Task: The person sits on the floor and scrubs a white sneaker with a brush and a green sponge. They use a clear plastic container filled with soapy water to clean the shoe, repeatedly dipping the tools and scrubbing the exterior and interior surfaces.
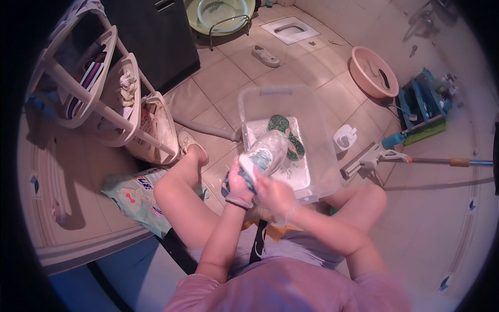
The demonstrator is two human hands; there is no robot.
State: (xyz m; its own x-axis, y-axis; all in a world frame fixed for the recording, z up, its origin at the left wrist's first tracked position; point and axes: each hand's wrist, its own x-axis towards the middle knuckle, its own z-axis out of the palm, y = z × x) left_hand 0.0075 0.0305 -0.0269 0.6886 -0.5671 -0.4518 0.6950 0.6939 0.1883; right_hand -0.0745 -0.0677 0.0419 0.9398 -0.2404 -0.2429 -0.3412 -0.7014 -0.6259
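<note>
A wet grey-white sneaker (271, 148) with pale blue laces is held over a clear plastic tub (325, 148), its toe pointing away from me. My left hand (240, 183) is wrapped round the shoe's heel end, and a dark band circles that wrist. Against the near right side of the opening, my right hand (275, 197) is closed and smeared by motion; anything in its fingers is hidden. Inside the tub lie green patterned insoles (279, 123), partly covered by the shoe, on the wet, sudsy white bottom.
Another white sneaker (266, 56) lies on the tiles beyond the tub. To the right are a pink basin (358, 70), a white jug-like container (345, 138), a long-handled squeegee (366, 162) and a blue rack (423, 99). A plastic shelf (125, 122) stands left, near a grey hose (208, 128).
</note>
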